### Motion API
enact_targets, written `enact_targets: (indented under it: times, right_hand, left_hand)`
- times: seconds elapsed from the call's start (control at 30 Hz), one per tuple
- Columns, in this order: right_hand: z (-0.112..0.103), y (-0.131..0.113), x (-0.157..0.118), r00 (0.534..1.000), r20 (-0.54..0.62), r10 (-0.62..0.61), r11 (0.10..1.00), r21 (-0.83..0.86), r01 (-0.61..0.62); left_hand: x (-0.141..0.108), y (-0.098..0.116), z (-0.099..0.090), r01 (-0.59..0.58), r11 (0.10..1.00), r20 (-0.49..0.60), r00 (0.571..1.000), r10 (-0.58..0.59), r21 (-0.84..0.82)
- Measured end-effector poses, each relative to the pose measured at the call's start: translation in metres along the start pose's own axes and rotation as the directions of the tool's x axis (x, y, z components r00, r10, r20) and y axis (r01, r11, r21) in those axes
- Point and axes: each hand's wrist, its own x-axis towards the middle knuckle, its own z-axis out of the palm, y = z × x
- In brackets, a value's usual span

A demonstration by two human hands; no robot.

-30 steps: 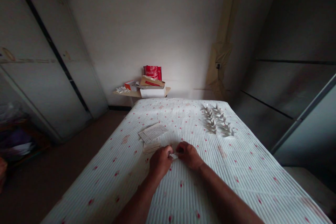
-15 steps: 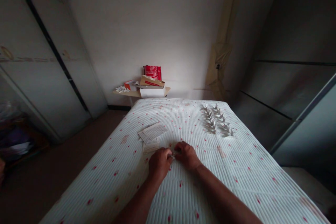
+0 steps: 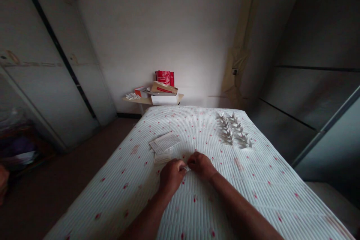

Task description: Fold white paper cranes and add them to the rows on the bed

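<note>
Head: little changed over last second; left hand (image 3: 172, 174) and right hand (image 3: 201, 164) still together, small paper piece (image 3: 186, 168) between fingertips, so handling seems unfinished. Left fingers pinch it; right fingers curled against or beside it, can't tell grip. Paper sheets (image 3: 165, 142) beyond left hand; folded paper figures (image 3: 227, 133) farther right, in rows on patterned cover (image 3: 197, 213).

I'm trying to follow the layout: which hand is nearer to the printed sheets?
Left. The left hand is just on the near side of the printed sheets; the right hand is farther off, to their right.
</note>
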Motion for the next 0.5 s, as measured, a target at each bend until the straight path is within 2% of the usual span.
enact_targets:
  times: [0.3,0.5]
  right_hand:
    - [0.0001,-0.0009,-0.0060,0.998,-0.070,-0.002,0.998,0.059,0.006]
    - [0.0013,-0.0006,-0.0084,0.989,-0.115,-0.096,0.993,0.064,0.103]
  left_hand:
    - [0.0025,-0.0016,0.0017,0.011,1.000,-0.008,1.000,-0.011,-0.013]
    - [0.0025,-0.0006,0.0014,0.021,1.000,-0.003,1.000,-0.021,-0.004]
